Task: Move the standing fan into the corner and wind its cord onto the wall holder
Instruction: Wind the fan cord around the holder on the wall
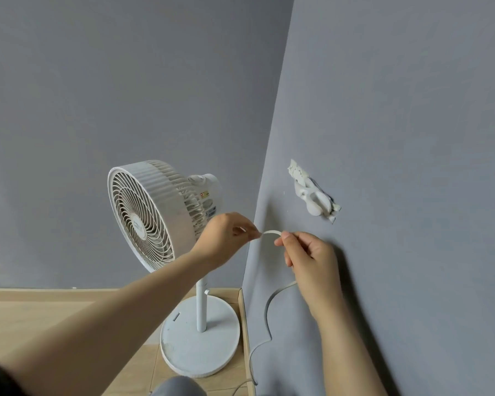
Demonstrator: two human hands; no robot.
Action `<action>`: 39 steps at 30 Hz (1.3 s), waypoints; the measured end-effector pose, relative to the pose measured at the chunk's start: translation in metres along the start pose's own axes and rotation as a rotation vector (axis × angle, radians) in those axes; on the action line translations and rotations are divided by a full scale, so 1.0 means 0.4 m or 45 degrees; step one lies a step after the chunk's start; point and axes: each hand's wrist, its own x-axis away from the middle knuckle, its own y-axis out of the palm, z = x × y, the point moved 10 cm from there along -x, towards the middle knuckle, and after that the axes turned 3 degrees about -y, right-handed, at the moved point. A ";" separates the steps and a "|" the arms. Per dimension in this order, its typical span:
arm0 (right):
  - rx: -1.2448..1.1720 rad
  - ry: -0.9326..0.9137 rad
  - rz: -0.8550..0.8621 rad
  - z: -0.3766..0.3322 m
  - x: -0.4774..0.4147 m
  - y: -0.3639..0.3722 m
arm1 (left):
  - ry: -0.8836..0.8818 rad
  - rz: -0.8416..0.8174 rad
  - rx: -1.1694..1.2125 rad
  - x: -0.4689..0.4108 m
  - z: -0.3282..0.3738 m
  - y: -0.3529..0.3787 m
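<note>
Both hands are raised close together in front of the right-hand wall (397,110), each pinching the white cord (271,232) between thumb and fingertips. A short arch of cord bridges the small gap between them. The left hand (226,238) grips one end of that arch, its forearm reaching in from the lower left; the right hand (309,258) grips the other end. Below the right hand the cord hangs loose, curving down along the wall in an S toward the floor (40,318). Up and to the right of the right hand, the white holder (312,195) is fixed to the wall with no cord wound on it. Behind and to the left of the left hand stands the fan (152,212), upright in the corner, its round base (197,344) on the floor beside the wall and its grille facing left.
</note>
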 end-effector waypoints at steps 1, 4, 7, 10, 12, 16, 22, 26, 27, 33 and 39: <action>-0.017 0.020 -0.011 0.000 0.000 -0.001 | 0.005 -0.009 -0.001 -0.006 -0.001 0.001; -0.072 0.047 -0.006 -0.005 0.004 -0.014 | 0.088 -0.125 -0.062 -0.023 0.015 0.031; -0.155 0.041 0.007 -0.021 0.013 -0.023 | 0.151 -0.104 -0.086 -0.037 0.034 0.038; -0.189 -0.007 0.060 -0.048 0.015 -0.040 | 0.142 -0.035 -0.070 -0.050 0.037 0.020; -0.190 -0.053 0.091 -0.072 0.015 -0.049 | 0.123 0.011 -0.046 -0.059 0.031 0.002; -0.132 -0.094 0.113 -0.101 0.018 -0.051 | 0.125 0.027 0.015 -0.059 0.028 -0.006; 0.027 -0.126 0.230 -0.132 -0.004 -0.067 | 0.166 -0.010 0.119 -0.065 0.040 -0.004; 0.046 -0.122 0.227 -0.146 -0.019 -0.063 | 0.232 0.035 0.073 -0.082 0.067 -0.012; 0.036 -0.116 0.220 -0.146 -0.019 -0.063 | 0.238 0.062 0.071 -0.088 0.069 -0.017; -0.040 -0.112 0.159 -0.146 -0.012 -0.059 | 0.265 0.160 0.049 -0.126 0.076 -0.044; -0.044 -0.117 0.196 -0.139 -0.012 -0.061 | 0.224 0.152 0.165 -0.167 0.071 -0.038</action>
